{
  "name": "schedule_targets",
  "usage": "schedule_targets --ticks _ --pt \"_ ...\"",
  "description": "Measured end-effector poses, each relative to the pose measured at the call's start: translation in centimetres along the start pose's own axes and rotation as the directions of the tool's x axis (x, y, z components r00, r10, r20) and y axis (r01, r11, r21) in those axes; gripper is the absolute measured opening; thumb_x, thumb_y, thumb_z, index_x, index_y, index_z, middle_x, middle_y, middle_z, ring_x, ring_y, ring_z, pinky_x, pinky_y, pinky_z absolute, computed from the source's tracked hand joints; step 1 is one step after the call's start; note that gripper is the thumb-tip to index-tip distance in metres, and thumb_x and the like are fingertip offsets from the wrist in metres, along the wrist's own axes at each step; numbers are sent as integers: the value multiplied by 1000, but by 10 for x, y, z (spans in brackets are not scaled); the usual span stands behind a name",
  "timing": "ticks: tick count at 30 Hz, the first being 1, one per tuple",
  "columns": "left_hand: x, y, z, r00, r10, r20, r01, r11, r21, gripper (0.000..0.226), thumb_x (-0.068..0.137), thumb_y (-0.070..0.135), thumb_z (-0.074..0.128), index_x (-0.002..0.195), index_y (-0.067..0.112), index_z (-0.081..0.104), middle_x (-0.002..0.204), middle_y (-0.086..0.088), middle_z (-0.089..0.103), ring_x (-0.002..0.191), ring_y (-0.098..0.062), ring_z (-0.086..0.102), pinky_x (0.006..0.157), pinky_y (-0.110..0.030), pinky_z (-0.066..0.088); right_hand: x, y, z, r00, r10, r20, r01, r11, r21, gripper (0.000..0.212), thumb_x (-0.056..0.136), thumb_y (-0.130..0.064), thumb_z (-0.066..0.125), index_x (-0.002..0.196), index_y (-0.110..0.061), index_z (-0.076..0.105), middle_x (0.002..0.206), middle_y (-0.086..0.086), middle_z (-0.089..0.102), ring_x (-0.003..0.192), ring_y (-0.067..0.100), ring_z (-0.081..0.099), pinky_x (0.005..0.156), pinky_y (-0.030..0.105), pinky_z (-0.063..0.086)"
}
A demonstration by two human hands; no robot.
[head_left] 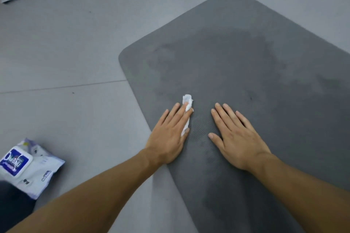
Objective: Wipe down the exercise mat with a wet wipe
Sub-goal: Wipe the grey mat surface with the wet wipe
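We're pressing the limp, light-looking wipe (187, 100) under our flat left hand (168, 138), right hand (238, 138) spread empty, steadying the soft mat (246, 58).

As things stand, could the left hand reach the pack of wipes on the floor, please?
Probably yes: the pack of wipes lies on bare floor left of the left hand, with nothing between them.

Two bare forearms (106, 191); left hand (166, 138), right hand (238, 138), slender fingers (225, 117), short plain fingernails
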State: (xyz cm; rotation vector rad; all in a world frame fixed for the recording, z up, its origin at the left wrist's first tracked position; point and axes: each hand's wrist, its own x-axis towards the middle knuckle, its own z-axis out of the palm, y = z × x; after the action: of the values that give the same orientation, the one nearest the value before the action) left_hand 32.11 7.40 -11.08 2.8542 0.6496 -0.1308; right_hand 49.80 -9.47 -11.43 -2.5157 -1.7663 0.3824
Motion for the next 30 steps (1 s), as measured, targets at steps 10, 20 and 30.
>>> schedule_targets --ticks 10,20,30 --pt "-24 29 13 987 157 38 -159 984 84 59 111 42 18 165 25 1 172 10 -6 157 -8 -12 129 -37 -1 -33 0 3 1000 -7 8 7 1000 -6 75 98 -62 -8 161 -22 -18 168 -7 -27 151 7 -31 125 33 -15" --pt "-24 58 14 999 46 26 -45 999 -20 60 111 39 19 165 21 1 171 8 -10 156 -7 -16 129 -38 2 -72 16 8 999 41 -14 -41 999 8 86 96 -75 -5 161 -19 -14 169 -4 -22 154 8 -25 127 35 -5" --pt "-43 101 25 929 357 99 -365 928 75 65 110 40 28 165 15 4 172 1 -9 157 -12 -12 129 -37 2 -94 32 8 999 49 -25 -48 999 7 89 98 -76 12 163 -15 5 172 0 -3 158 11 -7 127 37 8"
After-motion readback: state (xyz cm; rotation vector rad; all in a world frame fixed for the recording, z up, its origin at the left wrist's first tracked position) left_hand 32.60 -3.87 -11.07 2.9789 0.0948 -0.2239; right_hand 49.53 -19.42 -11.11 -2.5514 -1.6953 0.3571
